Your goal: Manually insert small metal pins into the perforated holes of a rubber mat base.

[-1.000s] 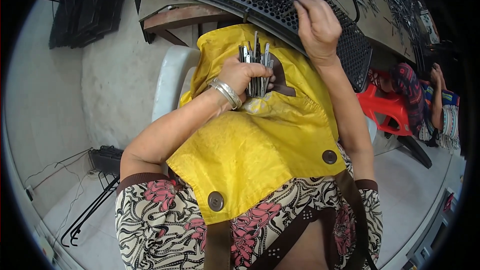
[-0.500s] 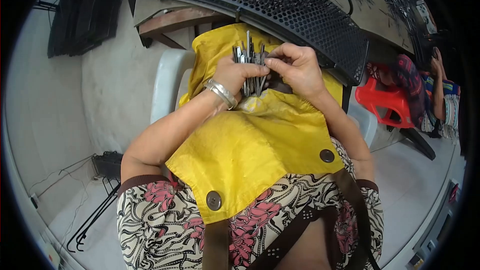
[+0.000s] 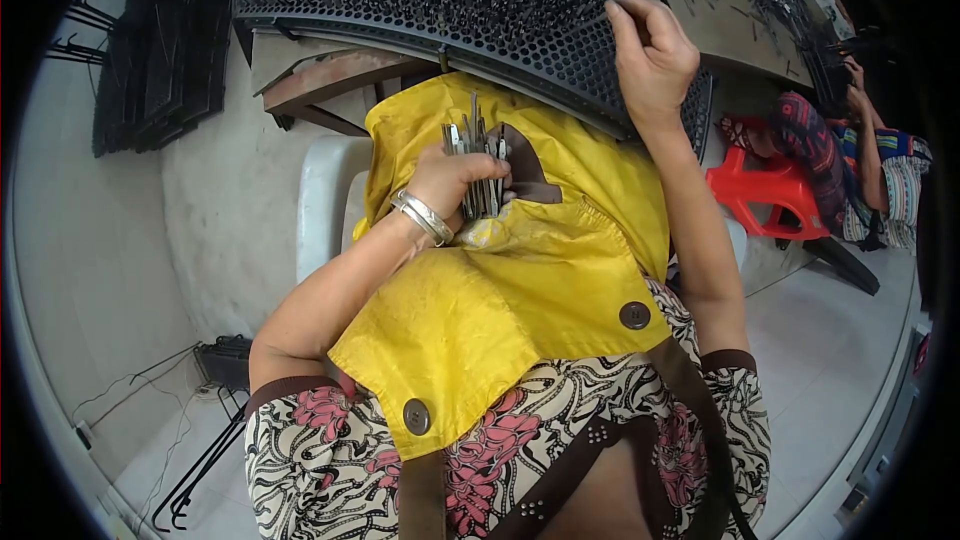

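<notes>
Our left hand point(image 3: 445, 180) clamps its fingers round metal strips point(image 3: 480, 198); our right hand point(image 3: 656, 60) pinches its fingers together over the rack point(image 3: 562, 68), on what we cannot tell.

Red plastic stool point(image 3: 742, 190), nearby co-worker point(image 3: 822, 168), grey wall point(image 3: 225, 225)

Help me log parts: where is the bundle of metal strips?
In the head view's upper middle, the bundle is held in the left hand, over the yellow apron, pictured below the black perforated tray.
</notes>
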A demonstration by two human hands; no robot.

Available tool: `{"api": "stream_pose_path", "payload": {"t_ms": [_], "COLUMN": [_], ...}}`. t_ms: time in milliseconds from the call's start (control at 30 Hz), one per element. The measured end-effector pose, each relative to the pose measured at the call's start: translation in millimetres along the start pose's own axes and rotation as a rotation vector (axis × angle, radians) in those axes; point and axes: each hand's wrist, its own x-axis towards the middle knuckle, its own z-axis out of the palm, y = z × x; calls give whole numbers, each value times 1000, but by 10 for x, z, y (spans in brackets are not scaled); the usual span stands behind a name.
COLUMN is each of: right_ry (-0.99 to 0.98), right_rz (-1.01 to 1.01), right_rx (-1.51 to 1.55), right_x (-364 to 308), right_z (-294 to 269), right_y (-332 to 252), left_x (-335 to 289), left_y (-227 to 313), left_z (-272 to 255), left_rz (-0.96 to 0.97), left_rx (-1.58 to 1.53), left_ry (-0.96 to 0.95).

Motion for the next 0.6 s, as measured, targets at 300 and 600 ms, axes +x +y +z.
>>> {"api": "stream_pose_path", "payload": {"t_ms": [300, 600], "right_ry": [-192, -747], "right_rz": [-432, 465], "right_rx": [-279, 424], "right_x": [-110, -663], "right_z": [225, -39], "right_y": [79, -626], "left_x": [16, -1], "left_y": [0, -24], "left_z": [-21, -13], "left_rz": [9, 86], "left_rx": [34, 48], "left_ry": [4, -18]}}
